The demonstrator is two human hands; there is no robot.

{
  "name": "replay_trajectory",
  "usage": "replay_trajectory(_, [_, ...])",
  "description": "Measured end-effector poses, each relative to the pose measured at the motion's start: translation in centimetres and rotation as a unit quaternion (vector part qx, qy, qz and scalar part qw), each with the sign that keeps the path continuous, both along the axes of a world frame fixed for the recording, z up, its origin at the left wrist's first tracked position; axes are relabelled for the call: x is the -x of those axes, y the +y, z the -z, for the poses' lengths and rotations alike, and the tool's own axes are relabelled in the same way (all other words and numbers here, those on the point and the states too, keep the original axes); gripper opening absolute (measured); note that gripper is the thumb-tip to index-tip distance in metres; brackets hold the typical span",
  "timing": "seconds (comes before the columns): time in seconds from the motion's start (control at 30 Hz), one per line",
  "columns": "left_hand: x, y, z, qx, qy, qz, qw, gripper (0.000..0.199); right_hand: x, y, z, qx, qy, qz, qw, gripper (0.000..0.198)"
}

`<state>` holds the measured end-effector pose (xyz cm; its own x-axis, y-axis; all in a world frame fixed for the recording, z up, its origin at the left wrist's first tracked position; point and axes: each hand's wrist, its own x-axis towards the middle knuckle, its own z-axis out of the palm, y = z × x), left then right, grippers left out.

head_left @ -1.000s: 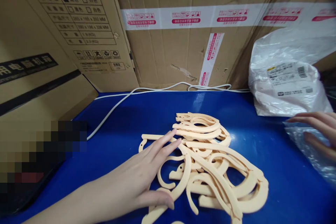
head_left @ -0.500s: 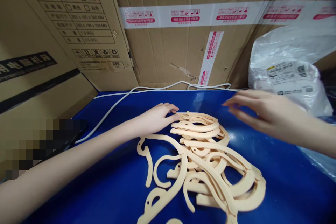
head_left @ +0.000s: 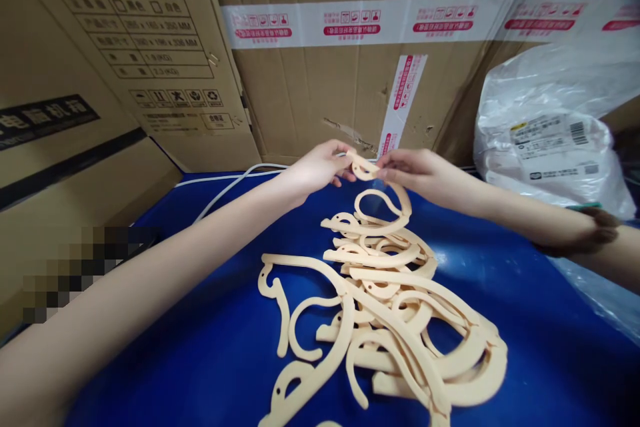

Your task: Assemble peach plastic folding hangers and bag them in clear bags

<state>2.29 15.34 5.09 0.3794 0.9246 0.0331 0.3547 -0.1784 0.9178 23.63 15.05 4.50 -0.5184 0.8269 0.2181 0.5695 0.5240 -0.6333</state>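
Both hands grip one beige folding clothes hanger (head_left: 401, 199) above the far end of the pile. My left hand (head_left: 327, 165) pinches the tip of its raised arm. My right hand (head_left: 413, 170) has its fingers closed on that same arm, closer to the joint. The hanger's round hook and other arm hang below, over the pile. Beneath and nearer to me lies a heap of several beige folding hangers (head_left: 430, 347), overlapping one another. At the heap's left an opened-out hanger (head_left: 313, 263) rests on the blue surface.
The blue tabletop (head_left: 210, 347) ends at a large cardboard box (head_left: 310, 93) with printed tape. Another carton (head_left: 200, 140) stands at left. A white cable (head_left: 235, 180) runs along the back. At right sits a clear plastic bag (head_left: 550, 147) with a label.
My left hand has risen from the pile, lifting a hanger's arm. My right hand has moved left and taken hold of the same hanger.
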Motion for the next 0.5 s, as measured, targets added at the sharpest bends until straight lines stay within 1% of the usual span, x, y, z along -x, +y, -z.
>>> replay_trajectory(0.07, [-1.0, 0.5, -1.0, 0.017, -0.086, -0.002, 0.996, 0.013, 0.1, 0.3, -1.2, -0.049, -0.007, 0.037, 0.998, 0.028])
replay_trajectory(0.13, [-1.9, 1.0, -1.9, 0.034, -0.161, -0.002, 0.986, 0.02, 0.1, 0.3, -2.4, -0.136, -0.059, 0.084, 0.985, 0.026])
replay_trajectory(0.17, [-2.2, 1.1, -2.3, 0.038, -0.183, -0.003, 0.982, 0.024, 0.1, 0.3, -2.9, -0.192, -0.097, 0.111, 0.97, 0.027])
replay_trajectory(0.2, [-2.5, 1.3, -2.6, 0.038, -0.189, -0.004, 0.981, 0.026, 0.1, 0.3, -3.4, -0.246, -0.14, 0.137, 0.949, 0.029])
replay_trajectory(0.23, [-2.7, 1.3, -2.9, 0.04, -0.189, -0.005, 0.981, 0.028, 0.1, 0.2, -3.8, -0.29, -0.182, 0.161, 0.926, 0.031])
replay_trajectory(0.27, [-2.9, 1.3, -3.1, 0.044, -0.184, -0.005, 0.982, 0.029, 0.1, 0.2, -4.1, -0.319, -0.223, 0.176, 0.904, 0.033])
replay_trajectory(0.33, [-3.2, 1.2, -3.2, 0.045, -0.151, -0.009, 0.988, 0.034, -0.1, 0.4, -4.6, -0.341, -0.303, 0.174, 0.873, 0.032])
replay_trajectory(0.37, [-3.3, 1.0, -3.1, 0.033, -0.118, -0.014, 0.992, 0.035, -0.2, 0.5, -4.7, -0.34, -0.34, 0.162, 0.861, 0.03])
replay_trajectory(0.4, [-3.3, 0.8, -3.0, 0.005, -0.072, -0.025, 0.997, 0.037, -0.4, 0.6, -4.7, -0.335, -0.371, 0.146, 0.854, 0.027])
replay_trajectory(0.43, [-3.3, 0.5, -2.7, -0.039, -0.012, -0.034, 0.999, 0.037, -0.6, 0.7, -4.6, -0.322, -0.384, 0.128, 0.856, 0.024])
replay_trajectory(0.47, [-3.3, 0.2, -2.4, -0.093, 0.059, -0.043, 0.993, 0.037, -0.8, 0.8, -4.4, -0.291, -0.367, 0.11, 0.877, 0.02])
replay_trajectory(0.5, [-3.2, -0.1, -2.0, -0.148, 0.131, -0.05, 0.979, 0.037, -1.1, 1.0, -4.2, -0.242, -0.323, 0.091, 0.91, 0.017])
